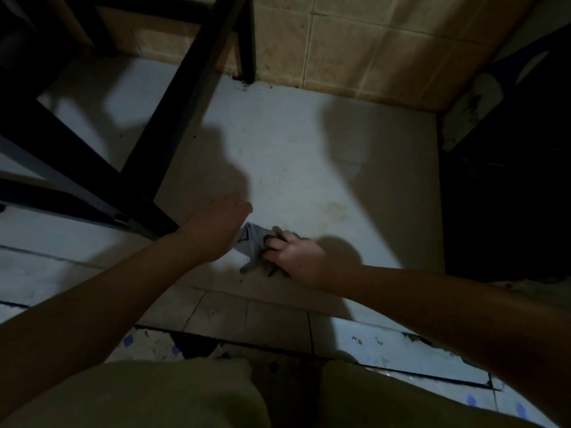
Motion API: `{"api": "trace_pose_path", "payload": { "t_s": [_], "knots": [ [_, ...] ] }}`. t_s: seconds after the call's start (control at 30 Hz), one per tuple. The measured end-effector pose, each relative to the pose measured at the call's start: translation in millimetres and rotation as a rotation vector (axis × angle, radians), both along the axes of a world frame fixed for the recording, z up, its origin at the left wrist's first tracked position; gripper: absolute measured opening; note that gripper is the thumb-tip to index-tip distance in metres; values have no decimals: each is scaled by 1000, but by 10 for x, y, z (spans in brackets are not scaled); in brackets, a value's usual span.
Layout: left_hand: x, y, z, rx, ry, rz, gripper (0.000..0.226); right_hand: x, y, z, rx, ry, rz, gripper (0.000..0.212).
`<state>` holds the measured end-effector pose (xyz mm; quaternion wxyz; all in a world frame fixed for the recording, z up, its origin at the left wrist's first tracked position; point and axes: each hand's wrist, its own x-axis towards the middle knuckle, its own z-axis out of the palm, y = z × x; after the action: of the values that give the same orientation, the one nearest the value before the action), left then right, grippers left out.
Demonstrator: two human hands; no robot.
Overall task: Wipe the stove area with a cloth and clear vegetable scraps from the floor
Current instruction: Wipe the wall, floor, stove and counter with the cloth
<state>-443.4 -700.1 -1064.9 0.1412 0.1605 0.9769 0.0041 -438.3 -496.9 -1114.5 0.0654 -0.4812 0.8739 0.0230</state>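
Note:
A grey cloth lies bunched on the pale floor between my two hands. My right hand grips its right part with curled fingers and presses it against the floor. My left hand covers the cloth's left end; its fingers point down and are hidden, so I cannot tell whether it holds the cloth. Dark bits that may be scraps show at the cloth's lower edge. The scene is dim.
A black metal frame stands at the left, its legs on the floor. A tan tiled wall rises behind. At the right is a dark object. My knees are at the bottom edge.

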Motion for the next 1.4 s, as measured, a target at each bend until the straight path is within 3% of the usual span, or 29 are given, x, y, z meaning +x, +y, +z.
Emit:
{"api": "trace_pose_path", "payload": {
  "t_s": [0.07,0.2,0.43,0.7,0.9,1.03,1.1,1.27,1.4],
  "knots": [
    [-36,75,-3,-1,-6,-11,39,7,84,0,49,38,3,24],
    [-83,216,-26,1,-4,-31,39,-9,325,-38,94,-84,-87,37],
    [-152,337,-29,-5,-14,-53,37,-140,872,-1,65,-237,-506,40],
    [-159,319,-59,23,34,-29,34,-330,1225,-44,-294,-267,-1068,34],
    [-170,309,-40,53,40,-24,38,-281,774,-5,-231,-223,-898,34],
    [-152,277,-48,74,64,-19,37,-166,336,-50,-128,-328,-747,41],
    [-163,263,-70,59,56,-15,37,-8,209,-74,-197,-260,-637,42],
    [-181,287,-133,62,40,8,39,226,303,-200,-148,-315,-308,40],
    [-197,403,-158,98,17,-31,38,341,578,-210,-82,-321,-307,42]
  ]
}}
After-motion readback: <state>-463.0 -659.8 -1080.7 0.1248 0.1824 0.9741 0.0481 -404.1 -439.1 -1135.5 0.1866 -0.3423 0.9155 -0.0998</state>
